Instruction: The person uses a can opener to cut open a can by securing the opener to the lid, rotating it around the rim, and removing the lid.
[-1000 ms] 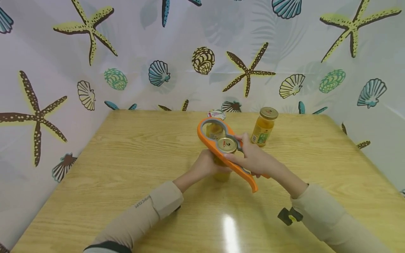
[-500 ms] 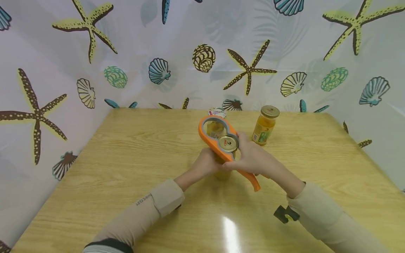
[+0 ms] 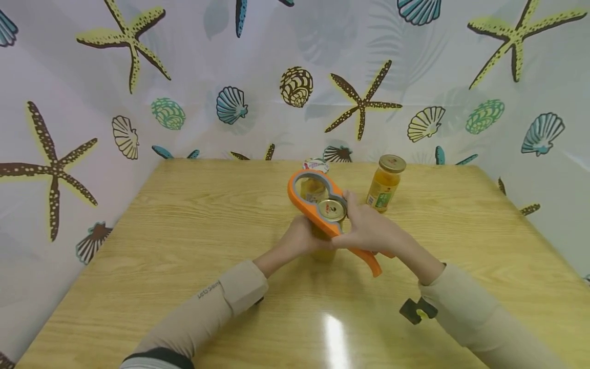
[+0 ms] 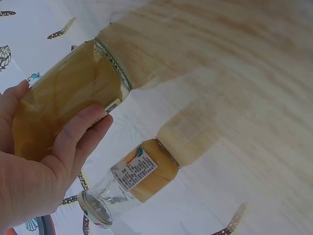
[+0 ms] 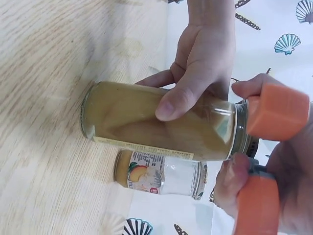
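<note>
A tall glass jar [image 5: 132, 117] with yellowish contents stands upright on the table. My left hand [image 3: 299, 238] grips its body, the thumb on the near side in the right wrist view and fingers curled round it in the left wrist view. Around its gold lid [image 3: 331, 209] sits an orange jar opener [image 3: 302, 202] with grey inner edges. The smaller opening of the tool is at the lid, and the larger one lies beyond it. My right hand [image 3: 371, 228] holds the opener by its two handles, close beside the lid. Parts of the jar are hidden by both hands.
Behind the held jar stands a partly filled jar [image 4: 146, 171] with a peach label and patterned lid. A full jar of orange-yellow contents [image 3: 384, 184] stands to the right on the wooden table [image 3: 193, 215]. A shell-and-starfish cloth [image 3: 258, 56] hangs behind.
My right hand has tightened round the opener's handles, its thumb shifting lower. The tool's handle end has swung slightly right. My left hand has kept its place on the jar.
</note>
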`<state>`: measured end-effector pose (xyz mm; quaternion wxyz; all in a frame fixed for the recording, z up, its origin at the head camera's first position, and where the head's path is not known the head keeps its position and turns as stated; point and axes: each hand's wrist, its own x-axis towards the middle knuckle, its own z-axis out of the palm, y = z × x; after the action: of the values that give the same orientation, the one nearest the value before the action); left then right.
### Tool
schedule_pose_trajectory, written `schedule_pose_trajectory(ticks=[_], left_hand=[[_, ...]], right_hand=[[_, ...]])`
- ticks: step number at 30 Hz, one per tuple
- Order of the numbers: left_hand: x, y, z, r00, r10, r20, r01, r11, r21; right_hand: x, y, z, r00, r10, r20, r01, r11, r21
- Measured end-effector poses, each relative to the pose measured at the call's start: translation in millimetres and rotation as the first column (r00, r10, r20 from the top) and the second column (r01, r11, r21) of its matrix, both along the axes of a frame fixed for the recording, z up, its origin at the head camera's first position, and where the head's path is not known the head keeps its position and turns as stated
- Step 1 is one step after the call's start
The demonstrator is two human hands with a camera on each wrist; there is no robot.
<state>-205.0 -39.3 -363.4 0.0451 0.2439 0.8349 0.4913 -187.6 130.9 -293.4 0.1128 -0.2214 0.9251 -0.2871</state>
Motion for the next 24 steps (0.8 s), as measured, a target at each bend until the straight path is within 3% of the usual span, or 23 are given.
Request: schedule_pose_trajectory(ticks=[5,12,17,24], left_hand=[[-4.8,-1.3,-2.3,1.000,-0.007,-0.025,0.007,1.000,0.004],[-6.4,-5.3,1.1,0.995,-0.078,-0.069,0.082,0.995,0.060],[-8.2,-6.7,-1.3,0.994,-0.099,-0.049,0.101,0.994,0.047],[-8.2,-6.9,0.8,0.996,-0.076,0.037,0.075,0.997,0.027]], right_hand=[[-6.2,5,-2.3,0.997,0.069,-0.020,-0.070,0.997,-0.016],[-14.0,11,-2.7,0.985,0.169,-0.035,-0.170,0.985,-0.026],[-17.5,15,-3.2,0.980,0.193,-0.054,-0.195,0.980,-0.028],[-28.3,20,-5.3,0.972,0.229,-0.053,-0.231,0.972,-0.048]])
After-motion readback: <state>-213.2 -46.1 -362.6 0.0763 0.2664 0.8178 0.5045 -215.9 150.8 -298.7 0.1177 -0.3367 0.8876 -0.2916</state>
